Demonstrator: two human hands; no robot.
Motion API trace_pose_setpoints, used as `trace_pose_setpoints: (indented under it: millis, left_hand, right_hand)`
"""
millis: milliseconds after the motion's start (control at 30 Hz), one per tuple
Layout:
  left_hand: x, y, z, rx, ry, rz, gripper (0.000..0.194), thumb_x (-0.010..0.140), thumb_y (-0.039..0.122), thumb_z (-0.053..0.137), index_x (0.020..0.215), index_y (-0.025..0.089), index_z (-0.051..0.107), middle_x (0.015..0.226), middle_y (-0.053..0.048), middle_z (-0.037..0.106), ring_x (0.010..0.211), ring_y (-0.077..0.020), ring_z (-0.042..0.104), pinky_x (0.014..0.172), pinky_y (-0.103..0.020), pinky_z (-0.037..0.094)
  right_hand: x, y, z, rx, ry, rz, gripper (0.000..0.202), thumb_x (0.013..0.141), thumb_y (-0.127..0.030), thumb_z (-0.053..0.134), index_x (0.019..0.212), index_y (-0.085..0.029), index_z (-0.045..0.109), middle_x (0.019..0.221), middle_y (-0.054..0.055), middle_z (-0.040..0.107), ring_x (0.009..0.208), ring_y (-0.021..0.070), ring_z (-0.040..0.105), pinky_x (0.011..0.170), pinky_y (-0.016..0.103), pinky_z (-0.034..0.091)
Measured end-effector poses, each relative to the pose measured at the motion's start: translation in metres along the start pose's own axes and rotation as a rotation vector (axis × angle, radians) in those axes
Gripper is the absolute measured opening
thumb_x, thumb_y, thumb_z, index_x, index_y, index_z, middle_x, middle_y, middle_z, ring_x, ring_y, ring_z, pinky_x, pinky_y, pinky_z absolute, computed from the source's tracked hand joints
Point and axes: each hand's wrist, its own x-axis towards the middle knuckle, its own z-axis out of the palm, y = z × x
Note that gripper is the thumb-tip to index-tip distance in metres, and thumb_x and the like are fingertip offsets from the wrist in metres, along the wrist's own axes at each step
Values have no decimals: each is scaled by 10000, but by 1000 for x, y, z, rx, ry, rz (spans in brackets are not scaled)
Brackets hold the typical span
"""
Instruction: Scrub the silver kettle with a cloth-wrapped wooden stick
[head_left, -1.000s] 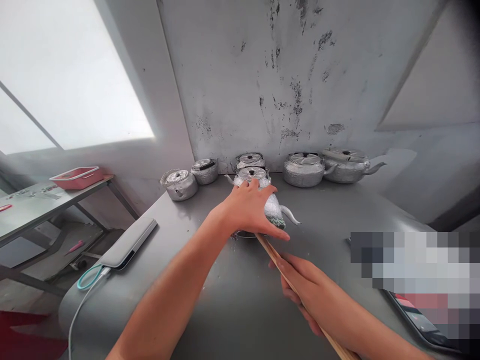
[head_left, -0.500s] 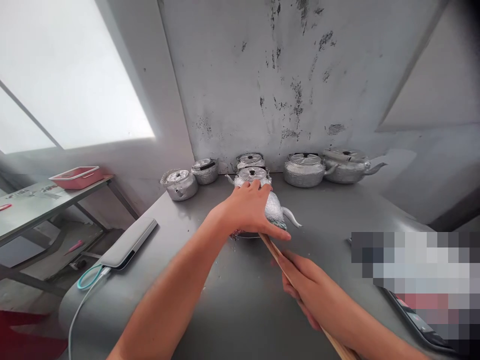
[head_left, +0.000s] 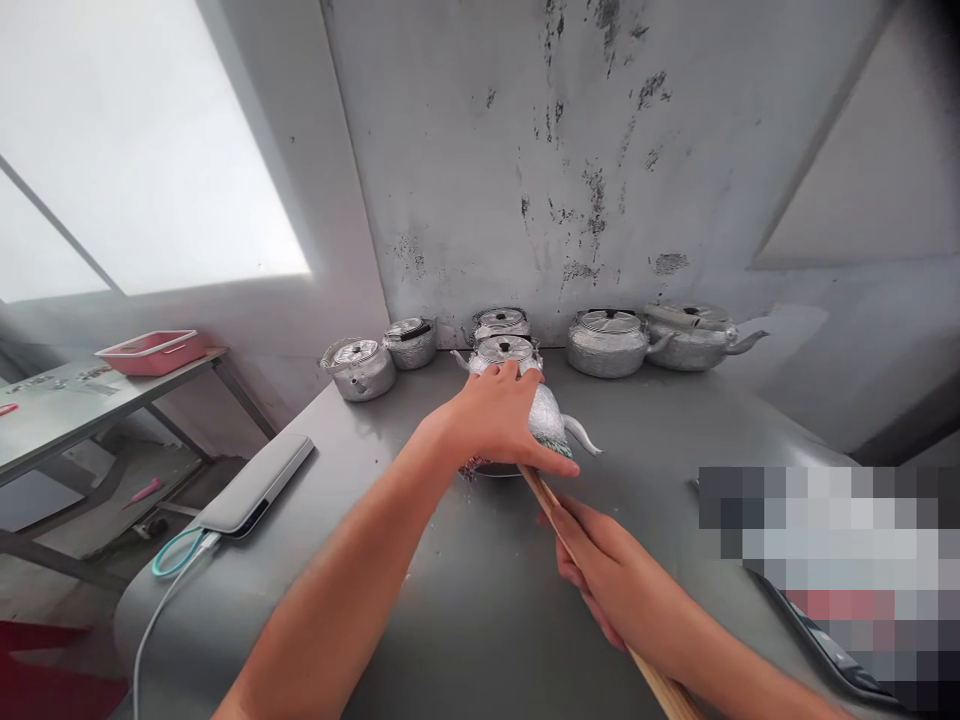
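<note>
My left hand [head_left: 499,412] spreads over a silver aluminium kettle [head_left: 551,415], its fingers gripping the top and its thumb stretched to the right. The kettle's curved spout [head_left: 583,436] points right, while the hand covers much of the body. A dark rim shows under my palm. My right hand [head_left: 596,560] is wrapped round a long wooden stick [head_left: 664,688]. The stick's far end meets the kettle's near side below my left thumb; whether it goes inside is hidden. Just behind stands a lidded kettle [head_left: 507,349].
More kettles [head_left: 607,345] line the wall, with one pair at left [head_left: 364,375]. A grey power bank [head_left: 259,485] with a cable lies on the left of the metal table [head_left: 450,640]. A phone [head_left: 832,645] lies at right, partly pixelated. A pink basket [head_left: 154,353] sits on another table.
My right hand and the wooden stick have shifted slightly left. My left hand and the kettle beneath it look unmoved.
</note>
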Motion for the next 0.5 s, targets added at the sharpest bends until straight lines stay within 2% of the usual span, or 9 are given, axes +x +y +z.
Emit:
trace_pose_setpoints:
  millis: [367,500]
  left_hand:
    - [1,-1,-2,-1,-4,-6,1056,625,828,596,1431,168,421,1421,-176,458,1314,-398,421,1028,-475,404]
    - [0,-1,-2,-12,-9,-6,1062,621,833,596,1436,175,417,1435,-175,446,1316,-392,422,1030,-475,406]
  right_hand:
    - [-4,-2,1,-3,-31,28,340,1008,-505,274,1046,-228,466,662,-88,367,409,69,314,342,187,312]
    - [-3,-1,2,-7,10,7,348,1011,-505,249,1043,-230,460,660,-92,357,386,65,306,337,193,312]
